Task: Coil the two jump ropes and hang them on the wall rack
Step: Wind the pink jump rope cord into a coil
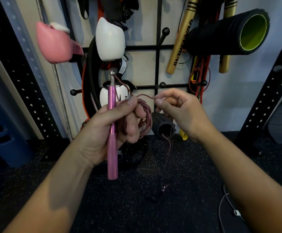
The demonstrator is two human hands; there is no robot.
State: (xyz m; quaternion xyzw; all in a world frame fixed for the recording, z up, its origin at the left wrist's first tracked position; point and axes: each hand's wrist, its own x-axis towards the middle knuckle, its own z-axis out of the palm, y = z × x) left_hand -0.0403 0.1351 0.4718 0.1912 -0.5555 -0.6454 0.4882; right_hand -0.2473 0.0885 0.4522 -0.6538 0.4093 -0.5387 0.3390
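My left hand (110, 125) grips a pink jump rope handle (112, 132) held upright, together with several loops of its thin pink cord (145, 115) bunched against the fingers. My right hand (177, 111) pinches a stretch of the same cord (147, 96) just right of the left hand. From the right hand the loose cord (168, 148) hangs down toward the floor, where its blurred far end (163, 188) dangles. The black wall rack (158, 64) with ball-tipped pegs (162, 85) stands right behind both hands. A thin white cord (226, 200) lies on the floor at lower right.
Pink (56, 42) and white boxing gloves (110, 39), gold sticks (180, 41), resistance bands (200, 68) and a black-green foam roller (229, 31) hang on the rack. A small black roller (163, 126) stands on the speckled floor (136, 207). Perforated black uprights (27, 98) flank both sides.
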